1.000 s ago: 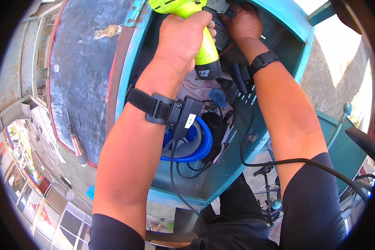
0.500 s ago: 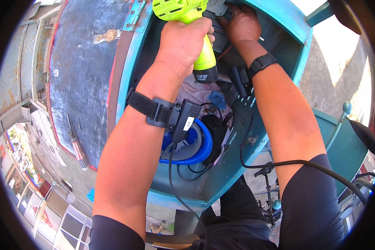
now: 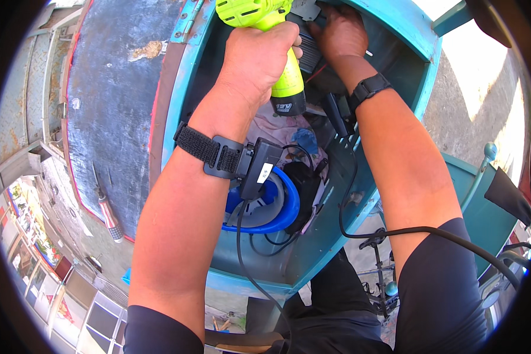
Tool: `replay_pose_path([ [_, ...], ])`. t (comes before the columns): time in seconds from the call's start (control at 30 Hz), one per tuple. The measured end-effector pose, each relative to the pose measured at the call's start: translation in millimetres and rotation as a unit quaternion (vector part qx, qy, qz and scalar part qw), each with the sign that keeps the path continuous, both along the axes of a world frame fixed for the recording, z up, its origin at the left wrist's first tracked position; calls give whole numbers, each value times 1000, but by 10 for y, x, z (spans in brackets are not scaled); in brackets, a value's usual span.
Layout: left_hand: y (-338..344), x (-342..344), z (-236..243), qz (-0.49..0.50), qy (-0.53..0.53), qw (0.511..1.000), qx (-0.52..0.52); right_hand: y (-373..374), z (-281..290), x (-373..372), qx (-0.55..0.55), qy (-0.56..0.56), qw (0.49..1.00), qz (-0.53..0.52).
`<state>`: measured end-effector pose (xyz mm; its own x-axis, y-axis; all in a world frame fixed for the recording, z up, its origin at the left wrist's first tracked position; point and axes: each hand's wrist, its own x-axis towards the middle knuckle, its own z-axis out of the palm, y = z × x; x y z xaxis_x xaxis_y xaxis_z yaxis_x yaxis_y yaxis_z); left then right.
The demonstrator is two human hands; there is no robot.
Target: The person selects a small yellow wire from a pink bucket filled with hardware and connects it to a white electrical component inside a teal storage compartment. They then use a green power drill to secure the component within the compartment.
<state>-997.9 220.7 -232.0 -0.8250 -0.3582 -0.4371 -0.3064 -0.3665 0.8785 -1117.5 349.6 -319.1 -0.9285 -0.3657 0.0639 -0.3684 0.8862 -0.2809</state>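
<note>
My left hand (image 3: 256,56) is wrapped around the grip of a yellow-green cordless drill (image 3: 287,76), its black battery (image 3: 289,104) facing me. The drill's front end runs out of the picture at the top. At the far end of an open teal metal box (image 3: 330,236), my right hand (image 3: 343,35) is bent in beside a grey metal plate (image 3: 305,9) and a dark ribbed part (image 3: 310,54). Its fingers curl at the plate's edge, and their tips are partly hidden; what they pinch is unclear. Both wrists wear black straps with cabled modules.
Inside the box lie a blue hard hat (image 3: 292,206), a black bag (image 3: 307,194) and a pinkish cloth (image 3: 271,127). Cables (image 3: 242,248) hang from both wrists. On the dark lid (image 3: 112,106) at left rests a screwdriver (image 3: 109,218). A bicycle (image 3: 380,265) stands below right.
My left hand and the drill have shifted very slightly, and the left forearm has moved a little to the left. My right hand stays nearly where it was.
</note>
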Motion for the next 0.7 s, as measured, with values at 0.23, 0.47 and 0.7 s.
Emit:
replay_pose_path([
  [0.23,7,0,16,8,-9,1000,19,2,14,-8,-10,8,1000,2],
  [0.47,52,1,9,17,8,999,33,-1,-4,4,-11,23,1000,-2],
  [0.7,76,6,13,26,1,999,21,3,9,8,-34,5,999,-10],
])
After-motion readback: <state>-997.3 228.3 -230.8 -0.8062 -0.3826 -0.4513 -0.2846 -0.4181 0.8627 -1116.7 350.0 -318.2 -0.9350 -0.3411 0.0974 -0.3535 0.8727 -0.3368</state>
